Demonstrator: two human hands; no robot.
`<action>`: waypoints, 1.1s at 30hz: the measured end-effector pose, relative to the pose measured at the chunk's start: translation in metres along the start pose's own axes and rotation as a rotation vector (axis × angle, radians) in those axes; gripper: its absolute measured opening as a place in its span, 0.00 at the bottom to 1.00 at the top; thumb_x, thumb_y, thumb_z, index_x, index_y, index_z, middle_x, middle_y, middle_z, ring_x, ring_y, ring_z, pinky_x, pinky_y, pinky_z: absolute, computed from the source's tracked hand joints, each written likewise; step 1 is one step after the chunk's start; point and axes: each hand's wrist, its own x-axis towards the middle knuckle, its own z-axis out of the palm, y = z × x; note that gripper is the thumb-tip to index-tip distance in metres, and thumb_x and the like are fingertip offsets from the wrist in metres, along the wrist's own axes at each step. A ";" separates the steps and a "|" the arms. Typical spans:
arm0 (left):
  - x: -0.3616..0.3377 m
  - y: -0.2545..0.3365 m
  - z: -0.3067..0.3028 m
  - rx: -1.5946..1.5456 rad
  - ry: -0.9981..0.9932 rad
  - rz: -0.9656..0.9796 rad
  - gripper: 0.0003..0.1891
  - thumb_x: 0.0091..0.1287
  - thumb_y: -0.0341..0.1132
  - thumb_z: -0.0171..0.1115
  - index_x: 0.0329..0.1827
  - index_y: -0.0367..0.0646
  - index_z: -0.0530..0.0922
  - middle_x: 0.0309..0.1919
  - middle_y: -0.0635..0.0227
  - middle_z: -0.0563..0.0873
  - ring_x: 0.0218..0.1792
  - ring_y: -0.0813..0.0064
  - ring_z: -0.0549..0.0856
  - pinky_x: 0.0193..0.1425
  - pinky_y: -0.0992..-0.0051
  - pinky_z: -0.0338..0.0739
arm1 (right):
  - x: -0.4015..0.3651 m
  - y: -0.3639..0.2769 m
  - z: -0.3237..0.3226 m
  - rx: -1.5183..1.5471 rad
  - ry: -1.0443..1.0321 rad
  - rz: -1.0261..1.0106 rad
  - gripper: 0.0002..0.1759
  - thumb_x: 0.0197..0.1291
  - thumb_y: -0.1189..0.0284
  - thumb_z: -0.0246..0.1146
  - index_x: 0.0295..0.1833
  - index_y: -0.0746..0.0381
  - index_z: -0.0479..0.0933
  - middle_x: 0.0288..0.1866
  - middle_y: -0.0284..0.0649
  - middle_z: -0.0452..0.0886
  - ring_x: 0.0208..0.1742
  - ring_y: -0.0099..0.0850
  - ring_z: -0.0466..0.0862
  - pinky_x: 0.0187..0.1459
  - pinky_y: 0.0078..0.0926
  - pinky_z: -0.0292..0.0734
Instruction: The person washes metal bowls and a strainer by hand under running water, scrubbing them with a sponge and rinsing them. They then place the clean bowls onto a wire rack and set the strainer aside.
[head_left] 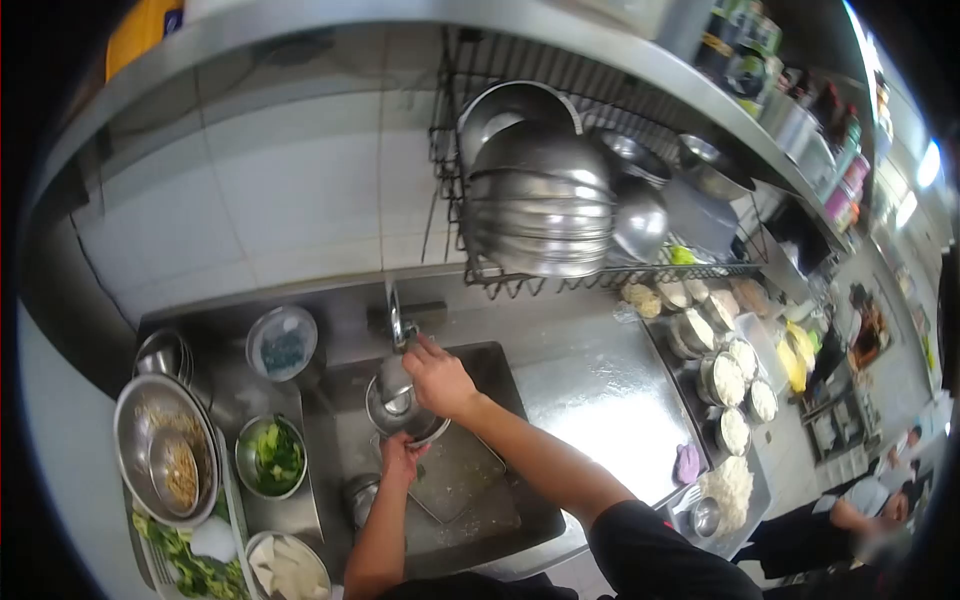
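Below the faucet (394,310), over the sink (545,520), my left hand (402,458) is closed on the near rim of a round steel bowl (432,428). My right hand (440,380) grips a smaller metal vessel (393,382), tilted above and partly inside that bowl. Its exact kind is hard to make out, and my right fingers hide its upper edge. Another metal container (362,496) stands in the sink, left of my left forearm.
Left of the sink stand a bowl of green leaves (278,455), a bowl of white pieces (288,568) and a large colander-like bowl (130,440). A wire rack (450,190) of stacked steel bowls (540,215) hangs above. Bowls of white food (727,380) and a person (850,510) are right.
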 end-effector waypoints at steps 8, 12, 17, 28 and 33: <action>-0.014 0.039 0.022 0.226 0.094 0.226 0.32 0.60 0.21 0.52 0.72 0.40 0.65 0.54 0.50 0.79 0.37 0.57 0.87 0.34 0.61 0.93 | -0.121 0.045 -0.179 -0.118 0.842 0.342 0.08 0.57 0.92 0.50 0.30 0.71 0.70 0.50 0.57 0.87 0.60 0.48 0.86 0.57 0.41 0.82; -0.022 0.053 0.057 0.286 0.089 0.170 0.25 0.62 0.22 0.53 0.66 0.35 0.69 0.46 0.51 0.82 0.35 0.58 0.87 0.34 0.61 0.92 | -0.085 0.036 -0.341 -0.268 1.193 0.187 0.23 0.67 0.88 0.51 0.65 0.73 0.76 0.62 0.49 0.83 0.60 0.36 0.85 0.60 0.32 0.82; 0.008 0.030 0.059 0.085 -0.010 0.029 0.17 0.63 0.25 0.54 0.56 0.34 0.72 0.43 0.52 0.83 0.35 0.57 0.87 0.35 0.58 0.91 | 0.001 0.100 -0.387 -0.007 0.655 0.342 0.21 0.49 0.90 0.57 0.51 0.69 0.74 0.71 0.48 0.77 0.68 0.44 0.78 0.65 0.35 0.77; -0.025 0.018 0.009 0.216 0.056 0.023 0.18 0.61 0.25 0.54 0.56 0.36 0.72 0.44 0.54 0.81 0.34 0.60 0.86 0.35 0.61 0.91 | 0.058 0.116 -0.397 -0.136 -0.324 0.300 0.43 0.46 0.70 0.79 0.69 0.53 0.69 0.68 0.51 0.70 0.70 0.50 0.73 0.68 0.48 0.73; -0.021 0.002 -0.019 0.154 0.053 -0.010 0.12 0.62 0.27 0.54 0.46 0.31 0.75 0.40 0.52 0.85 0.34 0.56 0.88 0.37 0.61 0.90 | 0.066 0.150 -0.371 -0.415 -0.264 0.097 0.52 0.41 0.64 0.83 0.73 0.53 0.64 0.81 0.54 0.60 0.80 0.56 0.63 0.73 0.52 0.71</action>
